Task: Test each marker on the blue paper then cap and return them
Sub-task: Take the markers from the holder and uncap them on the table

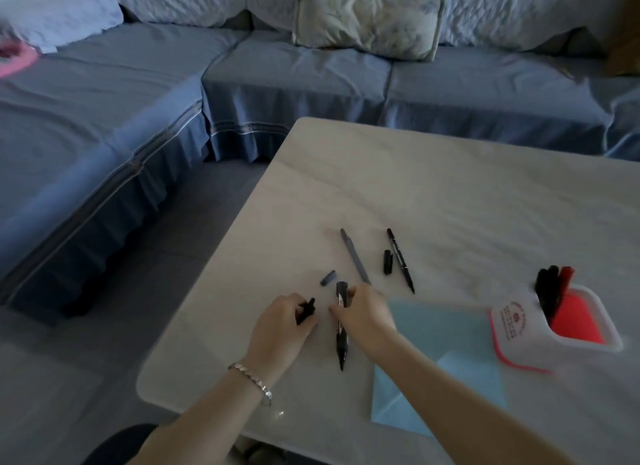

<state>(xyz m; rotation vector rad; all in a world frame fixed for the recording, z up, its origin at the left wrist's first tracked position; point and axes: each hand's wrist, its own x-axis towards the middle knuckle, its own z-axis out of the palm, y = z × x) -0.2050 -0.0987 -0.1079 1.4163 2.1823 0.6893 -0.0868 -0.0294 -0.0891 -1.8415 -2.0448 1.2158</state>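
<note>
My right hand (363, 314) grips a thick black marker (342, 340) by its upper end, tip pointing toward me, over the table left of the blue paper (446, 329). My left hand (282, 326) holds a small black cap (306, 310) just to the marker's left. Behind them lie a grey pen (354, 255) with its grey cap (327, 277) apart, and a thin black marker (400, 258) with its black cap (388, 262) beside it. A white holder (519, 329) with a red inside stands at the right with several black and red markers (550, 288) in it.
The pale table (450, 194) has its left edge close to my left hand. A blue-covered sofa (277, 73) with a pillow (367, 21) runs along the far side and the left.
</note>
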